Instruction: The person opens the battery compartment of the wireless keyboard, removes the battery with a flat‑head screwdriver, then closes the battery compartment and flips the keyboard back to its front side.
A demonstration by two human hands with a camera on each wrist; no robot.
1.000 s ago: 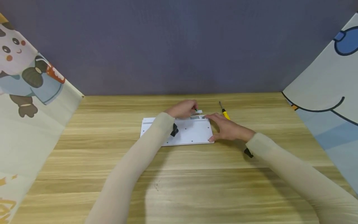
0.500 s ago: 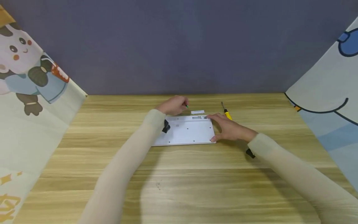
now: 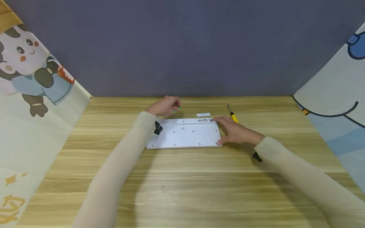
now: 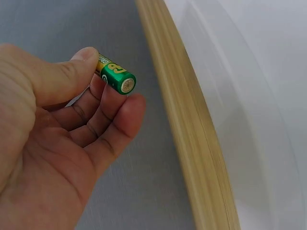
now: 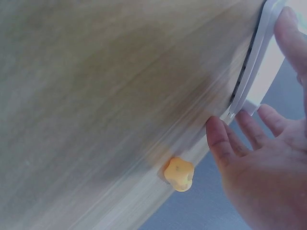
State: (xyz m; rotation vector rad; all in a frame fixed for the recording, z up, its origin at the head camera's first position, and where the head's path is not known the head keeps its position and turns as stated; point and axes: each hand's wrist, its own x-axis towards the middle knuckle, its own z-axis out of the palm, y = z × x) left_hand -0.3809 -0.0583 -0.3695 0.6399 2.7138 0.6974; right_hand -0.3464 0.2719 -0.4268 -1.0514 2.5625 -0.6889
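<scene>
A white keyboard [image 3: 185, 136] lies face down on the wooden table, screw holes showing on its back. Its battery compartment [image 3: 203, 120] is uncovered near the far right corner. Spanning the keyboard's right end, my right hand [image 3: 238, 132] grips it with the thumb at the near corner and fingers at the far one. My left hand [image 3: 164, 106] is raised over the far left part of the keyboard. Between its thumb and fingers it pinches a green and gold battery [image 4: 115, 76], flat end outward in the left wrist view. A small white battery cover [image 3: 203, 114] lies behind the keyboard.
A screwdriver [image 3: 234, 118] with a yellow and black handle lies beyond my right hand, its tip pointing to the back. A dark panel [image 3: 188, 47] rises at the table's [image 3: 199, 190] far edge. Printed panels flank the table on both sides.
My left hand has moved left, away from the compartment and cover, with the battery in it. The right hand stays on the keyboard's right end; the whole view has shifted slightly.
</scene>
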